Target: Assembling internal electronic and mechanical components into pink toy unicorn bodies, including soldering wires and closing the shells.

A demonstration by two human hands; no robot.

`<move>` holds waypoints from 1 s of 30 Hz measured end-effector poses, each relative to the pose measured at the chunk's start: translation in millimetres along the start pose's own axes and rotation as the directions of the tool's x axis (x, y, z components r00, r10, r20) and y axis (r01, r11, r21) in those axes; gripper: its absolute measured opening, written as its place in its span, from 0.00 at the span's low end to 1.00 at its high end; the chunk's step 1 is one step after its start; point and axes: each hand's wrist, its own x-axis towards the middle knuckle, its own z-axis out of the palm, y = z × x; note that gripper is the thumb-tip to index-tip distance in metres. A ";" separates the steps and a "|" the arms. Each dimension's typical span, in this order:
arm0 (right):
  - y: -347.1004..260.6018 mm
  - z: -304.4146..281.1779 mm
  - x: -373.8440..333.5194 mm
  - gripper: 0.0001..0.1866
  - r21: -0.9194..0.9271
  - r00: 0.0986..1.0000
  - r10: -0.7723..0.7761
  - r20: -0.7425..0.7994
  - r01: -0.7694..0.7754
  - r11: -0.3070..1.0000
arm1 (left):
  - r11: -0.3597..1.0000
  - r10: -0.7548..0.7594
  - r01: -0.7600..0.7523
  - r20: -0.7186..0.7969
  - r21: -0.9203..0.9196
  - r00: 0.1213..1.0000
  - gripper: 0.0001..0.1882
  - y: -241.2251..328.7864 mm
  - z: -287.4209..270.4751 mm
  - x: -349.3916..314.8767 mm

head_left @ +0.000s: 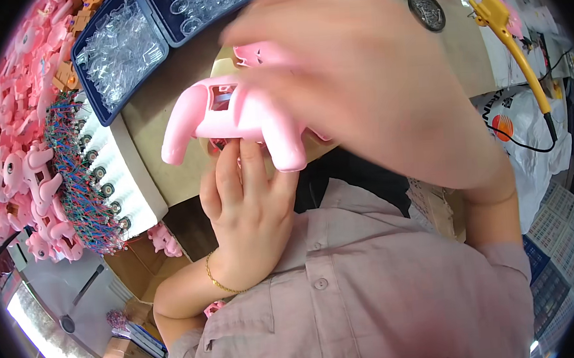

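A pink plastic toy animal body [236, 116] with stubby legs is over the table in front of me. A squarish opening in its shell shows some parts inside. My left hand [251, 195] grips it from the near side, fingers reaching under it and partly hidden. My right hand [359, 74] is large and smeared by motion over the toy's right end, covering part of it. Whether its fingers touch or hold anything cannot be made out. Another pink piece [261, 53] shows just beyond the body, beneath the right hand.
Dark blue bins of clear plastic parts [122, 57] stand at the back left. Along the left are a white foam tray with round black parts [127, 183], bundled coloured wires [77, 180] and heaped pink toys [20, 124]. A yellow-handled tool [506, 30] with a cord lies right.
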 end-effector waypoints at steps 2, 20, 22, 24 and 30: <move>-15.6 1.3 20.4 0.08 0.001 0.978 -0.006 0.207 0.006 1.000 | 0.998 -0.013 0.009 0.059 0.057 0.998 0.16 4.4 -9.0 3.7; -82.8 8.8 143.2 0.21 -0.062 0.269 0.225 0.936 -0.505 0.861 | 0.996 0.022 -0.033 0.123 0.081 0.992 0.28 3.3 -7.2 5.6; -92.4 29.9 155.8 0.24 -0.315 0.154 0.369 0.916 -0.290 0.904 | 0.996 0.020 -0.032 0.147 0.080 0.989 0.31 1.8 -7.0 3.1; -83.5 33.9 156.0 0.25 -0.271 0.209 0.306 0.929 -0.181 0.945 | 0.997 0.017 -0.026 0.129 0.071 0.991 0.31 2.9 -7.1 1.6; -74.0 29.1 151.4 0.27 -0.302 0.242 0.327 0.913 -0.138 0.943 | 0.996 0.012 -0.020 0.090 0.087 0.996 0.30 4.0 -0.7 5.2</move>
